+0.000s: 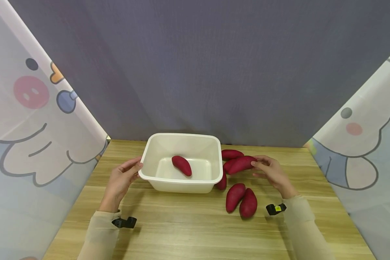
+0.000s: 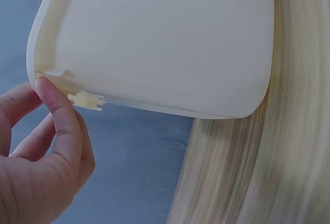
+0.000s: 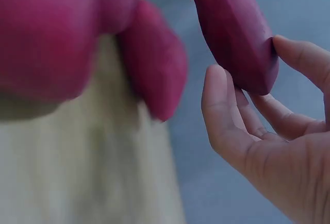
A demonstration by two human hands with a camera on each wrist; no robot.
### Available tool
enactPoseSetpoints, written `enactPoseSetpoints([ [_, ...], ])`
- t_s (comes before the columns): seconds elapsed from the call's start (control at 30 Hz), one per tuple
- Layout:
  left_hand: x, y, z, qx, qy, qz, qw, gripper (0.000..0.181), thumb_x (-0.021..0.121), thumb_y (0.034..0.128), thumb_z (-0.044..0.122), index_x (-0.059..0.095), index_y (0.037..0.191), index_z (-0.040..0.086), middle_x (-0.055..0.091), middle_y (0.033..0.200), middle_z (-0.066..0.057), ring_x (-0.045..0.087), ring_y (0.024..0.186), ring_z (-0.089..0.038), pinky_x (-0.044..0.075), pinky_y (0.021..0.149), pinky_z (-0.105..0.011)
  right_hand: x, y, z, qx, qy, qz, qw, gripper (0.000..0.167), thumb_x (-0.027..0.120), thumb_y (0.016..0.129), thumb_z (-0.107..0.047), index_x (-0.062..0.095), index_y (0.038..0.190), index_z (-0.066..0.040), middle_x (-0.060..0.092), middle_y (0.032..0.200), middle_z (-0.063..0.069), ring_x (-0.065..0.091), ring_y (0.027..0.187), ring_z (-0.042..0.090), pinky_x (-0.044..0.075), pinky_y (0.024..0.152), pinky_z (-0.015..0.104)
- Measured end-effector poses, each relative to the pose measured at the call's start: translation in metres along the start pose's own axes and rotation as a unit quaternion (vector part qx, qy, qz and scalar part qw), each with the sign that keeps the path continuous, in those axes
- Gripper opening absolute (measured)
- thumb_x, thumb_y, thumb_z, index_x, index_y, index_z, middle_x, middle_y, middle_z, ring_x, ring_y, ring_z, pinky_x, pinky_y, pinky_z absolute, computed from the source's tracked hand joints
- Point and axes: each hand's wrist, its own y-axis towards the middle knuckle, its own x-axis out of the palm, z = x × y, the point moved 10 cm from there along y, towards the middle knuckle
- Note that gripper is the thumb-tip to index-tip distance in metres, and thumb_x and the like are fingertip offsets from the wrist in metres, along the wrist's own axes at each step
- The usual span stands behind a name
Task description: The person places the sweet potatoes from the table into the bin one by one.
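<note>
A cream plastic tub (image 1: 182,186) stands at the back of the table with one dark red sweet potato (image 1: 182,165) inside. My left hand (image 1: 119,182) pinches the tub's left rim between thumb and fingers; the left wrist view shows the same hand (image 2: 49,147) at the tub's edge (image 2: 154,109). To the right of the tub, my right hand (image 1: 273,174) holds one end of a sweet potato (image 1: 242,164) over others. In the right wrist view the fingers and thumb of the right hand (image 3: 278,116) grip the tip of that sweet potato (image 3: 237,33).
Beside the tub's right wall lie several more sweet potatoes (image 1: 232,154), partly overlapped. Two others (image 1: 235,197) rest side by side nearer the front. A grey backdrop (image 1: 195,72) rises behind the wooden table (image 1: 188,227), with printed cartoon sheets at both sides.
</note>
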Motion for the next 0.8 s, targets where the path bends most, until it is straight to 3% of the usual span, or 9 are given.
enactPoseSetpoints([
  [0.27,-0.001,0.001,0.001,0.000,-0.006,0.001,1.0000,0.039,0.075,0.0920,0.013,0.067,0.128,0.002,0.068,0.115,-0.008,0.066,0.089,-0.011,0.057,0.075,-0.022,0.017,0.009,-0.057,-0.059,0.020,-0.005,0.9980,0.039,0.064,0.100,-0.010,0.048,0.132,0.007,0.063,0.106,0.004,0.066,0.094,0.022,0.059,0.082,0.039],
  [0.4,-0.001,0.000,0.002,0.000,-0.007,0.002,1.0000,0.039,0.075,0.0925,0.013,0.067,0.129,0.001,0.068,0.114,-0.006,0.066,0.088,-0.011,0.057,0.074,-0.021,0.033,0.019,-0.084,-0.079,0.002,-0.009,0.9968,0.044,0.069,0.098,-0.016,0.051,0.132,0.004,0.061,0.110,0.008,0.066,0.096,0.022,0.058,0.084,0.042],
  [0.67,-0.001,-0.001,0.002,0.000,0.001,0.002,1.0000,0.041,0.075,0.0926,0.015,0.065,0.130,0.000,0.068,0.112,-0.005,0.067,0.090,-0.013,0.057,0.075,-0.021,0.092,0.049,-0.122,-0.093,-0.045,-0.033,0.9941,0.048,0.071,0.096,-0.017,0.053,0.135,0.005,0.061,0.113,0.012,0.065,0.098,0.023,0.056,0.087,0.050],
  [0.8,0.000,-0.002,0.002,0.002,0.005,-0.003,1.0000,0.045,0.074,0.0927,0.015,0.062,0.133,-0.002,0.067,0.114,-0.007,0.066,0.091,-0.013,0.056,0.075,-0.022,0.124,0.065,-0.128,-0.089,-0.055,-0.046,0.9934,0.045,0.071,0.095,-0.014,0.055,0.133,0.004,0.061,0.112,0.014,0.064,0.104,0.033,0.055,0.087,0.054],
])
